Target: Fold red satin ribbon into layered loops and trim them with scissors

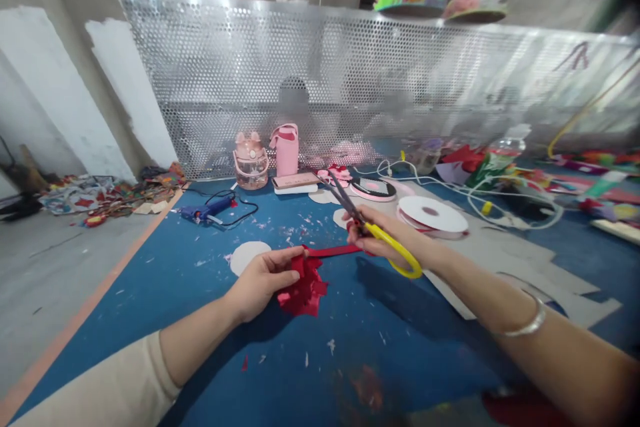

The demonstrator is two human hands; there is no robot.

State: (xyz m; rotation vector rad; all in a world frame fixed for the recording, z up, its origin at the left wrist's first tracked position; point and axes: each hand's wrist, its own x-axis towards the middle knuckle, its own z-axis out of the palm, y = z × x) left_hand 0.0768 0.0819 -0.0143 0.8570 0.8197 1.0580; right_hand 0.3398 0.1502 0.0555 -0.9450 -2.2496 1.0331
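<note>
My left hand point(263, 280) pinches a bunch of red ribbon pieces point(305, 293) over the blue table. From that bunch a flat red ribbon strip point(333, 251) runs across to my right hand point(383, 233), whose fingers hold its other end. Scissors with yellow handles point(395, 250) are also in my right hand, their dark blades pointing up and away to the left. Just behind my left hand lies a pale round disc point(249, 257). A white ribbon spool point(433, 213) rests beyond my right wrist.
A blue glue gun point(207, 209) with a black cord lies at the left. Toward the back stand a clear pink bottle point(251, 163), a pink bottle holder point(286, 152) and a phone point(296, 181). White cables point(470, 197) and grey card sheets point(520, 260) spread at the right. A perforated metal panel point(225, 67) closes the back.
</note>
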